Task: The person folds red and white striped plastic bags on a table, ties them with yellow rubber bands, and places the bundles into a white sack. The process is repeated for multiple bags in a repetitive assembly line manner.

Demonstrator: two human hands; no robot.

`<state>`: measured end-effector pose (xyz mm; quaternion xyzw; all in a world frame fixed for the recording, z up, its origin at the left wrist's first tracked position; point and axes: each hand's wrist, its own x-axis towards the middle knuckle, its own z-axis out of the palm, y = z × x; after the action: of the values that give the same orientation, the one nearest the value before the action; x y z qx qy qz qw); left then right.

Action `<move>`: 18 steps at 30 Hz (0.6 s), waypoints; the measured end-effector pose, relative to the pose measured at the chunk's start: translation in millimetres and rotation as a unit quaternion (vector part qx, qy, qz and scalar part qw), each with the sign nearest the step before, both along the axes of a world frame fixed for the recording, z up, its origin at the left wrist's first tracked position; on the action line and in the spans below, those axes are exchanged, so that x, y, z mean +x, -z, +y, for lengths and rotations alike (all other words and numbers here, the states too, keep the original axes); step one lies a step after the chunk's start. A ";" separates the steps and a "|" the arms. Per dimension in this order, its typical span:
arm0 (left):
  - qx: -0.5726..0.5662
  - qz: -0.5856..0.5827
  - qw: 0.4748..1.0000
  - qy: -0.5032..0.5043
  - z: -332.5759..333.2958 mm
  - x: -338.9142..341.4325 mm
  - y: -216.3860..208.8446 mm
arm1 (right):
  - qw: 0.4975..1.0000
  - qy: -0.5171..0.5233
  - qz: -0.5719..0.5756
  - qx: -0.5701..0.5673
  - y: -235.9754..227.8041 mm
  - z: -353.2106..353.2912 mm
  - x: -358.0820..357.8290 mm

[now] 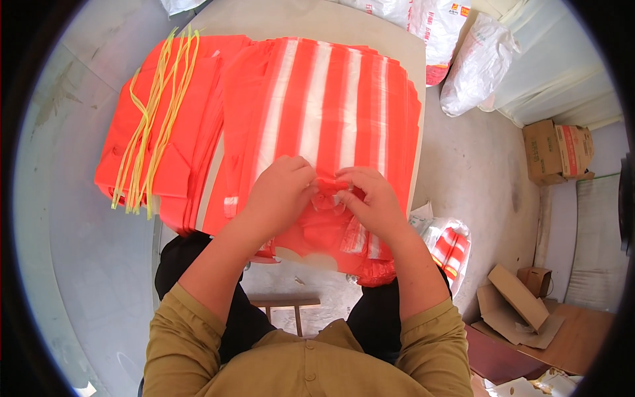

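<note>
A thick stack of red and white striped plastic bags (301, 109) lies fanned out on the table in front of me. At its near edge, my left hand (284, 188) pinches the crumpled red film of the top bag. My right hand (374, 198) has thumb and fingers closed on the same gathered film, a short way to the right. Between both hands the bag's plastic (325, 198) is bunched up. Loose red film hangs over the table's near edge, above my lap. My fingertips partly hide what they grip.
Left of the stack lies a pile of folded red bags (198, 126) with several yellow ties (152, 132) across it. The pale tabletop (291, 20) shows behind. White sacks (479, 63) and cardboard boxes (555, 152) stand at right. A clear bag of striped bags (453, 248) sits beside my right arm.
</note>
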<state>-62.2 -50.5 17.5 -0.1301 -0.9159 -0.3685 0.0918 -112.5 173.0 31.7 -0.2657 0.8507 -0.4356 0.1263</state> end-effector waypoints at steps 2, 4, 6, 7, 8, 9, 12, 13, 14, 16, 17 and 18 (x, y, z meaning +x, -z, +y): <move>0.017 -0.005 1.000 -0.003 1.4 -1.9 0.1 | 1.000 0.001 0.027 -0.007 -12.2 -5.7 2.4; 0.025 -0.010 1.000 -0.002 2.0 -3.3 0.3 | 0.994 0.007 0.101 -0.029 2.3 -11.2 2.6; 0.025 -0.014 1.000 0.002 0.5 -4.1 1.0 | 0.996 0.026 0.074 -0.037 9.0 -14.1 2.3; 0.046 -0.007 0.999 -0.015 -0.6 -4.6 2.0 | 0.998 0.043 0.010 -0.035 7.2 -17.0 1.8; 0.068 0.000 0.997 -0.032 -2.0 -4.9 2.9 | 0.996 0.059 -0.055 -0.032 5.2 -18.7 1.4; 0.089 0.007 0.995 -0.050 -3.9 -5.3 4.2 | 0.988 0.080 -0.120 -0.055 3.1 -19.4 1.2; 0.178 0.077 0.970 -0.149 -25.8 -7.7 12.4 | 0.946 0.119 -0.269 -0.134 -0.5 -23.9 -1.8; 0.234 0.021 0.952 -0.194 -30.3 -6.0 6.5 | 0.936 0.122 -0.288 -0.160 1.7 -21.0 -3.3; 0.289 -0.034 0.926 -0.239 -35.0 -2.5 -5.2 | 0.925 0.125 -0.307 -0.186 2.8 -18.2 -4.4; 0.406 -0.106 0.858 -0.296 -48.7 0.5 -7.1 | 0.940 0.135 -0.254 -0.184 2.3 -17.5 -4.0; 0.441 -0.104 0.839 -0.301 -56.1 1.6 -2.4 | 0.946 0.137 -0.228 -0.184 -0.2 -20.3 -3.0; 0.476 -0.102 0.819 -0.304 -62.9 3.0 2.1 | 0.937 0.132 -0.253 -0.200 -6.7 -20.8 -1.4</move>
<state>-59.1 -113.4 15.5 0.2532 -0.6236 -0.7229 0.1562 -113.9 152.2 38.5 -0.0514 0.7133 -0.6625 0.2227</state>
